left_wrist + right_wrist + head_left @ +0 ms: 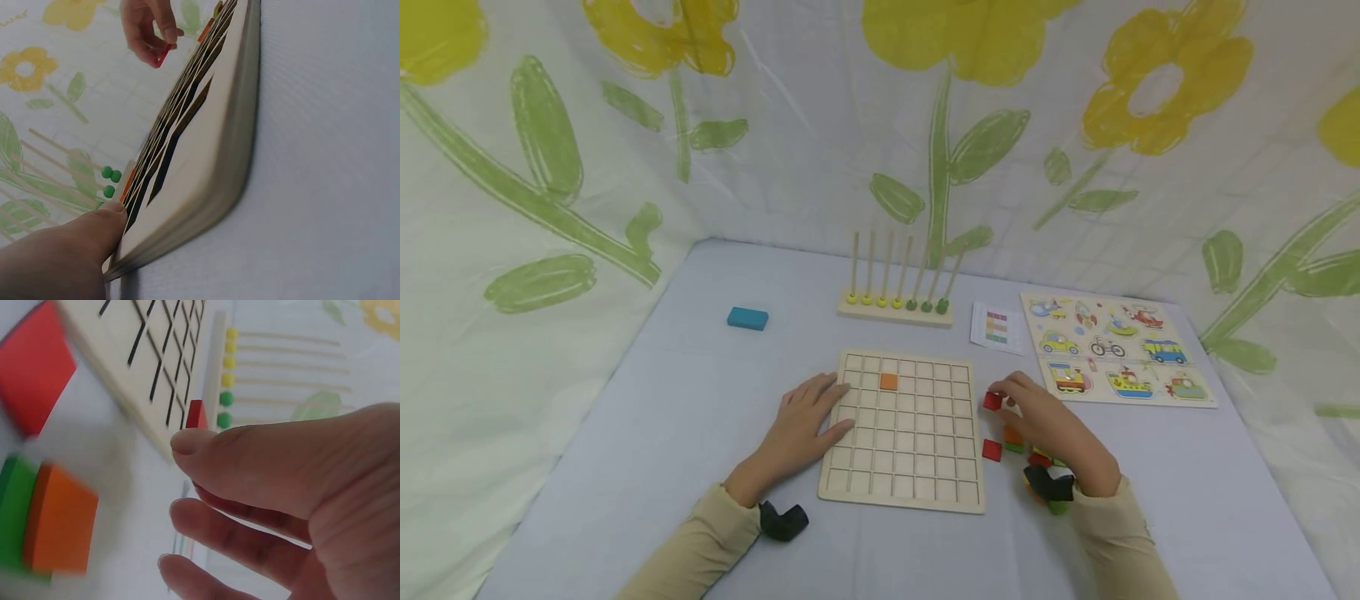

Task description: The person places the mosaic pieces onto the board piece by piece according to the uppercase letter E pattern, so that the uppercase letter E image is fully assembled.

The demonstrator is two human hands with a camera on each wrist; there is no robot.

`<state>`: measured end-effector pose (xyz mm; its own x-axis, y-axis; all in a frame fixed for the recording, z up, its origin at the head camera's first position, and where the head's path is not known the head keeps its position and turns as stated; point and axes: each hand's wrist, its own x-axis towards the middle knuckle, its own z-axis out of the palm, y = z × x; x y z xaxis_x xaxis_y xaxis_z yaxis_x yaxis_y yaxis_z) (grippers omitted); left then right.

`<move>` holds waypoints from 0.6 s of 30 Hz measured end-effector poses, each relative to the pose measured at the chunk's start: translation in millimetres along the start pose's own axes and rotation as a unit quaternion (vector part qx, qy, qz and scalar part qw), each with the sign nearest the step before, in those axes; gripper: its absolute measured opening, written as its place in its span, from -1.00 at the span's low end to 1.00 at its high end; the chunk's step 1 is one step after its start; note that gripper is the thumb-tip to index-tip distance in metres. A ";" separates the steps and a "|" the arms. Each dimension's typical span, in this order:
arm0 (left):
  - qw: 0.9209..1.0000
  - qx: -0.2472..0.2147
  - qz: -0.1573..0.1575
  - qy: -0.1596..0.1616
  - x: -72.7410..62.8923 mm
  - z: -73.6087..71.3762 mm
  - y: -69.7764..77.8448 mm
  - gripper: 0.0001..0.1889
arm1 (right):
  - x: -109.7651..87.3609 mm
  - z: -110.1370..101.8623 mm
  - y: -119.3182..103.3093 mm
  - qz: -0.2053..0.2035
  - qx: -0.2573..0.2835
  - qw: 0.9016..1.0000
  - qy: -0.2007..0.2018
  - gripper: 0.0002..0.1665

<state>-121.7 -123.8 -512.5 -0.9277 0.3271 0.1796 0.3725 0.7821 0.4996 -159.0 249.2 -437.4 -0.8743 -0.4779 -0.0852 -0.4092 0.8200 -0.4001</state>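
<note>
My right hand (1033, 412) pinches a red square tile (992, 401) between thumb and fingertips, just off the right edge of the wooden grid board (925, 500). In the right wrist view, the held tile (196, 414) pokes up past the thumb. My left hand (801, 429) lies flat with fingers spread over the board's left edge, and its thumb (94, 228) rests on the rim in the left wrist view. One orange tile (889, 382) sits in a cell near the board's top. Another red tile (992, 450) lies beside the board on the right.
Under and beside the right wrist are loose tiles, among them an orange tile (62, 519) on a green one (15, 509). Behind the board stand a peg rack (895, 315) with yellow and green beads, a pattern card (997, 328), a vehicle puzzle (1120, 350) and a blue block (748, 318).
</note>
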 end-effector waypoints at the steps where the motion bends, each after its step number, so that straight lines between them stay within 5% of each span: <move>1: 1.000 0.001 0.000 -0.001 0.1 0.2 -0.2 -0.39 | 4.7 1.4 -2.8 -0.015 -0.002 1.000 0.006 -0.64; 6: 1.000 0.001 -0.002 -0.005 0.3 0.0 -0.1 -0.39 | 28.8 8.3 -18.3 -0.082 -0.010 0.996 0.030 -0.65; 18: 1.000 -0.004 0.000 -0.006 -0.2 -1.4 0.5 -0.40 | 70.5 29.6 -55.0 -0.063 0.029 0.997 -0.013 -0.81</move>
<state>-121.3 -124.2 -511.0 -0.9277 0.3327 0.1695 0.3716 0.7784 0.5059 -190.3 161.1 -448.4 -0.8095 -0.5846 -0.0532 -0.4993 0.7333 -0.4614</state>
